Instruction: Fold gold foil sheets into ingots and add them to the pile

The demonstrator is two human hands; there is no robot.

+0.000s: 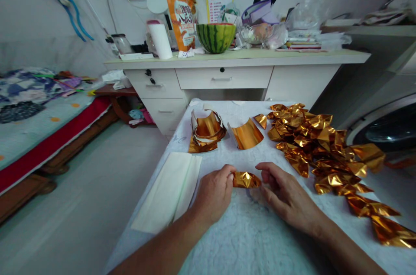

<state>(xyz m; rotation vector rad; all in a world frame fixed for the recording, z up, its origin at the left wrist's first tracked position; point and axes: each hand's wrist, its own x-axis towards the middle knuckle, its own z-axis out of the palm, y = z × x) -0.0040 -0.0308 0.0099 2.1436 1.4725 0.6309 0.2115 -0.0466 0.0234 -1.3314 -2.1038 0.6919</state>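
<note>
- While the head view looks down over the pale-covered table (247, 242), it's the left hand (214, 192) doing the gripping, thumb and fingers clamped on the left end of a folded gold foil piece (246, 179)!
- And that piece sits right between the two hands, low over the cloth; whether its underside touches the table, I cannot tell.
- Over to the right hand (287, 197): thumb and fingers apart, curved around the foil's right end, with the thumb tip just beside it; contact there is too close to call.
- Just beyond the hands, a curled gold sheet (247, 134) lies on the table, a small foil piece (260, 121) close by its right edge.
- To its left, a bunch of curled gold strips (208, 130), some edges showing white.
- Look right, and what a heap: folded foil pieces (312, 140) piled and strung down the table's right side, glinting all the way!
- Near the left forearm, flat white paper (167, 195) lies at a slant.
- Behind it all, a white desk (224, 78) carries a cut watermelon (216, 37) next to an orange pouch (182, 19).
</note>
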